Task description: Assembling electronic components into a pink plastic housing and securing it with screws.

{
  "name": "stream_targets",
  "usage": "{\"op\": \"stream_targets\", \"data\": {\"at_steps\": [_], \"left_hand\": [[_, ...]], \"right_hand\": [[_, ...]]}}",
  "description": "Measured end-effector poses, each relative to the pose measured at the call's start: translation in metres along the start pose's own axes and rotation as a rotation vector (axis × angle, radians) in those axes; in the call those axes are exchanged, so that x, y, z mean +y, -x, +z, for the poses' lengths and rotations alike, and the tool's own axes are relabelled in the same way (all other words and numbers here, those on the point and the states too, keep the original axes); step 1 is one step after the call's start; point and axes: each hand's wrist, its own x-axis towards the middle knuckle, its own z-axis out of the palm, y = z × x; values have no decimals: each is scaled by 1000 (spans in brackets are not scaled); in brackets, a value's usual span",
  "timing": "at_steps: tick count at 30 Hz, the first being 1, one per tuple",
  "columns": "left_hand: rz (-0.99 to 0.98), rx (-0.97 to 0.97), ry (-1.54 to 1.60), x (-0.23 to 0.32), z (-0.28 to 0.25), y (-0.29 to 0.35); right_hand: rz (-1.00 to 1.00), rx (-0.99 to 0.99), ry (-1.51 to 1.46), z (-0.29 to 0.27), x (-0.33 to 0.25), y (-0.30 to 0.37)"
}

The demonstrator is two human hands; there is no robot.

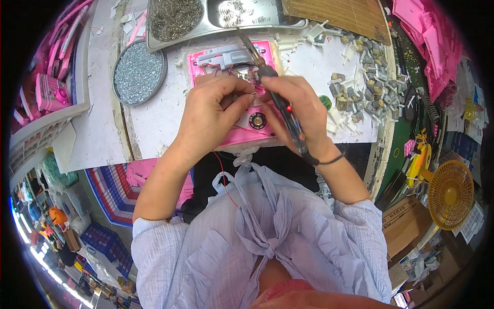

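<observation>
An open pink plastic housing (242, 137) lies on the table before me, holding a grey plastic part (227, 57), thin wires and a small round black speaker (257, 121). Over its middle, my left hand (218, 105) is closed, thumb and forefinger pinched on something too small to make out. My right hand (303, 105) grips a black-handled tool that looks like a soldering iron (280, 100), with a red light on its handle. Its metal tip points up and away from me, above the housing's far edge. The right fingertips reach close to the left ones, partly hidden behind the handle.
A round dish of small screws (139, 72) stands left. At the back is a metal tray (206, 28) of springs beside a brown board (339, 15). Small motors (368, 77) and white plastic parts are heaped right. A yellow fan (450, 195) stands further right.
</observation>
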Motion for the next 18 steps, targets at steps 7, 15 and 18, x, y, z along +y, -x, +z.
{"op": "stream_targets", "data": {"at_steps": [7, 15, 18], "left_hand": [[-46, -33, -40, 9, -2, 3], [190, -1, -153, 1, 1, 4], [210, -47, -173, 1, 0, 5]], "right_hand": [[115, -69, 0, 8, -17, 31], [18, -55, 53, 15, -13, 31], [43, -52, 120, 7, -23, 30]]}}
